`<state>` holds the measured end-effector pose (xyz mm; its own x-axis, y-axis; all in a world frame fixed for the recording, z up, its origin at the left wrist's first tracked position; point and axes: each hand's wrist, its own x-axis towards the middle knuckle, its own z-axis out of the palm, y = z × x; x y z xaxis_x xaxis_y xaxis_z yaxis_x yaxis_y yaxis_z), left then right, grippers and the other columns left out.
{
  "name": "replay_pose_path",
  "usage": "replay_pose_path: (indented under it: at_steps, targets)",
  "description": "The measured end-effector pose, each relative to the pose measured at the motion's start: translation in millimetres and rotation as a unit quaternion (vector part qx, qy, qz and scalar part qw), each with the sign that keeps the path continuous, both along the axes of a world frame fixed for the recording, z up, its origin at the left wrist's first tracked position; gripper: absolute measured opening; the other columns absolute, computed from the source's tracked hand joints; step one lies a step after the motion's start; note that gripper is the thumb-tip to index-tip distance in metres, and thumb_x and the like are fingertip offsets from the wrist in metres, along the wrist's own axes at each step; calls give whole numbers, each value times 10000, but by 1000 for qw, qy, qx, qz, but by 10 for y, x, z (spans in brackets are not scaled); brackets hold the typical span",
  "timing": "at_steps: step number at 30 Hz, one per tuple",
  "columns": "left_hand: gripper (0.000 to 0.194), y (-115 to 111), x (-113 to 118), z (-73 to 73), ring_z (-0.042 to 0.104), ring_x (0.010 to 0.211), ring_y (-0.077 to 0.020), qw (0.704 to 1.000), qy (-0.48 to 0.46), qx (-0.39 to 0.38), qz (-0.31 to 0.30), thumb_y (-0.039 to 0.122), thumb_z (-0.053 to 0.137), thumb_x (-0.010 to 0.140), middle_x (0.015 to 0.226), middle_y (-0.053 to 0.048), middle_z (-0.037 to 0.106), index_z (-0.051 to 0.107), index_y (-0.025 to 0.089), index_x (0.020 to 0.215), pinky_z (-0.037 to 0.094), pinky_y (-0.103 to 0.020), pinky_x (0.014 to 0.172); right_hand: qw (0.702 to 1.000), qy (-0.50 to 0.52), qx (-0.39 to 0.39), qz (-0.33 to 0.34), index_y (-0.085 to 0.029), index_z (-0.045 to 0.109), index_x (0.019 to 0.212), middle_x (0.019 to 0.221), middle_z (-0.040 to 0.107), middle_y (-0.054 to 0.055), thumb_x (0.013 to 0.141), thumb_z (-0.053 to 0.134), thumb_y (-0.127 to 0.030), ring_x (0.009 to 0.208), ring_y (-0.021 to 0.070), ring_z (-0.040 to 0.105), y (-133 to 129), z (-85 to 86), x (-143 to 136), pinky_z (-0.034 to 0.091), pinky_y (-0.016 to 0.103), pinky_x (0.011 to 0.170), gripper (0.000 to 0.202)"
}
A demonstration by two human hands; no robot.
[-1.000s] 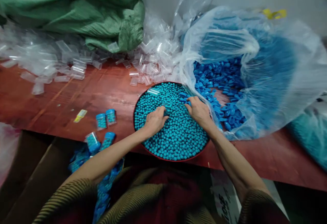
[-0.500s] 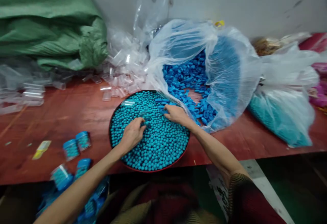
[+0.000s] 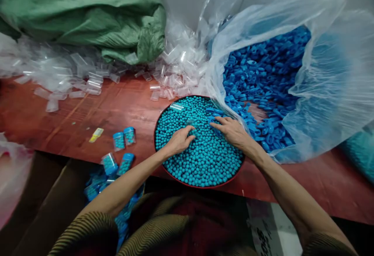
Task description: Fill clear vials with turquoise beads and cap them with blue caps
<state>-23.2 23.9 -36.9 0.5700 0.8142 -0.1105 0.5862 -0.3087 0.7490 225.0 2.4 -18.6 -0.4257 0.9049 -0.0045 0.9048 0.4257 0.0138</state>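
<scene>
A round tray with a red rim is full of turquoise beads. Over its left middle, my left hand is closed, thumb and fingers around a clear container that hardly shows against the beads. At the tray's upper right, my right hand has its fingers spread over some blue caps, beside the bag's edge. Another clear container lies on the beads at the upper left. A translucent bag right of the tray spills many blue caps.
Filled small jars stand left of the tray, with more below the table edge. Clear containers are heaped under a green sack. A yellow label lies on the red table. A turquoise-filled bag is far right.
The view has swung left, so the tray and bags appear farther right. My right hand's fingers have spread wider over the blue caps. My left hand stays above the beads with the container.
</scene>
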Motion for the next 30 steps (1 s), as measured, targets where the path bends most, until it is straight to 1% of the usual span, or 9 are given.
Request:
replay_pose_path:
  at_steps: [5, 10, 16, 18, 20, 22, 23, 26, 30]
  targets:
    - [287, 35, 13, 0, 601, 1057, -240, 1000, 14, -8, -4, 265, 475, 862, 1124, -71, 650, 545, 188, 1129, 436, -369, 953, 995, -71, 35, 60, -211, 672, 1023, 1287, 557, 121, 877, 434, -124, 1211, 311, 433, 81, -4, -118, 364, 439, 898, 292]
    - [213, 67, 5, -6, 583, 966, -193, 995, -62, -78, 18, 236, 496, 819, 1020, -49, 635, 562, 157, 1005, 440, -328, 908, 998, -54, 14, 42, -153, 650, 892, 882, 645, 115, 884, 379, -112, 894, 236, 566, 54, -26, -166, 408, 352, 760, 274]
    - [226, 46, -22, -38, 488, 681, -108, 968, -161, -178, 68, 265, 522, 787, 801, 22, 554, 557, 157, 982, 433, -241, 676, 979, 133, 70, 139, -231, 657, 1039, 1226, 589, 93, 813, 384, -38, 1241, 248, 457, -214, -118, -133, 389, 452, 969, 404]
    - [221, 36, -23, -29, 453, 640, -95, 963, -172, -195, 78, 256, 525, 780, 763, 35, 529, 558, 159, 976, 409, -225, 639, 972, 215, 83, 51, -223, 647, 1042, 1166, 626, 89, 835, 360, -70, 1165, 226, 533, -267, -91, -84, 428, 435, 946, 385]
    - [212, 29, -16, -15, 448, 649, -96, 960, -181, -199, 80, 244, 528, 773, 751, 37, 522, 561, 158, 964, 398, -222, 641, 955, 266, 74, -112, -197, 616, 1086, 1053, 672, 94, 889, 353, -170, 1004, 212, 623, -250, -32, -79, 486, 394, 859, 330]
    - [210, 26, -3, -8, 455, 677, -104, 959, -189, -193, 80, 243, 532, 768, 756, 33, 525, 562, 157, 957, 396, -227, 660, 936, 245, 16, -251, -173, 590, 1131, 968, 698, 93, 917, 390, -315, 899, 224, 656, -174, 30, -161, 505, 369, 784, 325]
    - [210, 27, 4, -9, 461, 693, -109, 960, -193, -188, 79, 244, 536, 765, 763, 30, 528, 562, 157, 954, 397, -231, 671, 935, 211, -23, -285, -168, 587, 1134, 947, 706, 94, 911, 418, -382, 890, 237, 661, -125, 53, -234, 503, 362, 766, 353]
    - [205, 30, 10, -23, 479, 747, -122, 961, -203, -176, 64, 236, 541, 758, 797, 19, 541, 558, 155, 946, 400, -240, 706, 950, 87, -96, -283, -163, 582, 1128, 974, 709, 108, 905, 445, -427, 946, 254, 652, 2, 79, -494, 478, 330, 764, 372]
    - [193, 31, -12, -21, 482, 748, -122, 963, -194, -178, 50, 219, 533, 761, 810, 16, 540, 552, 148, 939, 402, -252, 732, 966, -7, -105, -238, -157, 547, 1154, 1037, 688, 138, 909, 449, -330, 970, 262, 644, 49, 69, -618, 469, 325, 737, 316]
